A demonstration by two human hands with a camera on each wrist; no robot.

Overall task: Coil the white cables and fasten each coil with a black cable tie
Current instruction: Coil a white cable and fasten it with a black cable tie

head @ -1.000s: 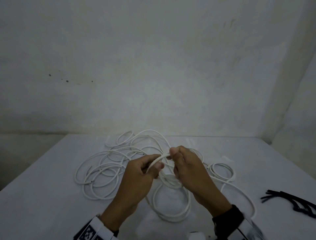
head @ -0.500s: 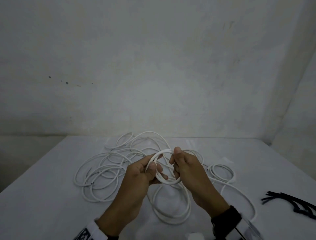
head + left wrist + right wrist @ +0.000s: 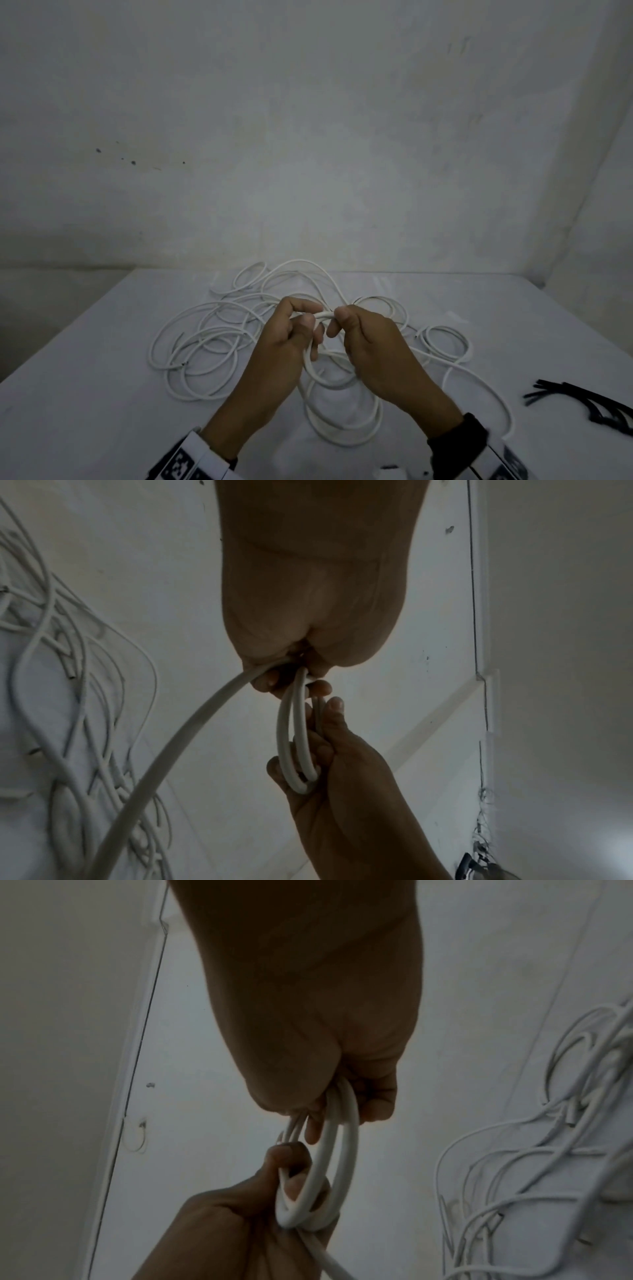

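Above the table's middle, both hands hold a small coil of white cable [image 3: 317, 368] between them. My left hand [image 3: 301, 325] pinches its top with thumb and curled fingers; my right hand [image 3: 342, 322] grips the same turns from the right. In the left wrist view the coil [image 3: 294, 737] shows as two or three turns running from my left hand [image 3: 291, 666] into my right hand [image 3: 329, 764], and a cable tail [image 3: 188, 737] hangs down. The right wrist view has the coil [image 3: 339, 1150] between my right hand [image 3: 342, 1096] and left hand [image 3: 291, 1185]. Black cable ties [image 3: 589, 401] lie at the right.
Loose white cables [image 3: 205, 342] sprawl in tangled loops over the white table [image 3: 85, 411], left of and behind the hands. More loops lie under the hands [image 3: 342, 435] and to the right [image 3: 445, 346]. Walls close the table's far and right sides.
The hands worked the cable from a single pinched strand into a small loop. The hands now sit closer together, with the turns hanging lower between them.
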